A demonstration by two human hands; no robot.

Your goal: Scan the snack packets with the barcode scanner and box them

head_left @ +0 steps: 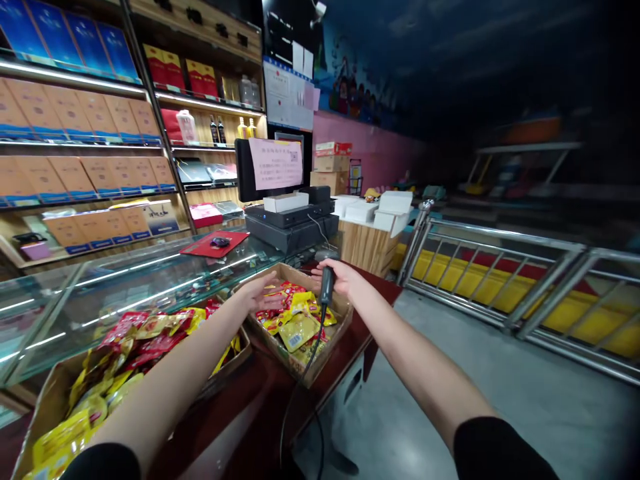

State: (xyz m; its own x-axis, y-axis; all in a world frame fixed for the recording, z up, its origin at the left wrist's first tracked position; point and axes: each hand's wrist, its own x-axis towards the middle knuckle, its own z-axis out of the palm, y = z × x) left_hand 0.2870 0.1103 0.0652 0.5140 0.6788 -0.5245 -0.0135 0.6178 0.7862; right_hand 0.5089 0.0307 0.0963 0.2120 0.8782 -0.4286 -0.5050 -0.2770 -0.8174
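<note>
My left hand [263, 293] is open, with its fingers spread over the left side of a cardboard box [320, 373]. Red and yellow snack packets [300, 327] fill that box; whether my fingertips touch any of them, I cannot tell. Above the box's far right side, my right hand [341, 277] grips a black barcode scanner [327, 285]. From its handle a dark cable [315, 353] runs down across the packets and over the box's near edge. To the left, partly behind my left forearm, a larger carton [45, 407] is heaped with similar packets [135, 353].
Both boxes stand on a dark red table [240, 407] beside a glass display counter [115, 280]. A monitor [245, 170] with a paper sheet over it stands behind. Shelves of boxed goods [85, 177] line the left; a metal railing [495, 267] borders the floor at right.
</note>
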